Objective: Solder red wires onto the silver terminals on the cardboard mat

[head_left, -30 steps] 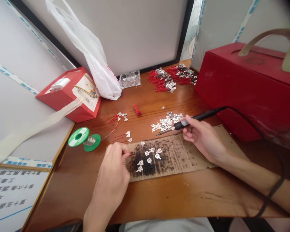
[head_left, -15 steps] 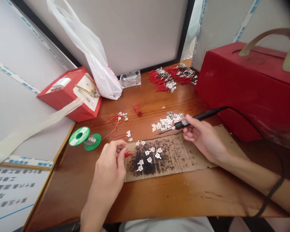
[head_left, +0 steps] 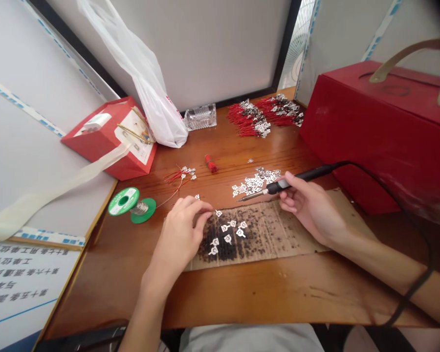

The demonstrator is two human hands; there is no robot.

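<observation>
At the left, a green spool (head_left: 134,199) stands on the wooden table (head_left: 220,298), with thin silver wire wound on it. The wire looks soft and should bend easily. Just past it lie a few red wires with metal ends (head_left: 176,176). They look light and floppy, so the metal end is likely the best part to pinch.

Next comes the left hand (head_left: 183,225), over the left end of the cardboard (head_left: 293,239). Its thumb and fingertips are close together, with a narrow gap or none. One cannot tell if something small is between them. Near the fingertips lies a small metal tab (head_left: 219,213).

More tabs (head_left: 228,238) lie on the dark, spotted part of the cardboard. They look thin, stiff and very light, so they may slide if bumped. The edge or the narrow tail seems good to pinch. Behind the cardboard is a pile of loose tabs (head_left: 254,183).

At the right, the right hand (head_left: 311,205) holds a soldering iron (head_left: 297,178) by its black handle, its tip pointing left above the table. The metal end may be hot, so the handle is the place to hold. The cord could tug a little.
</observation>
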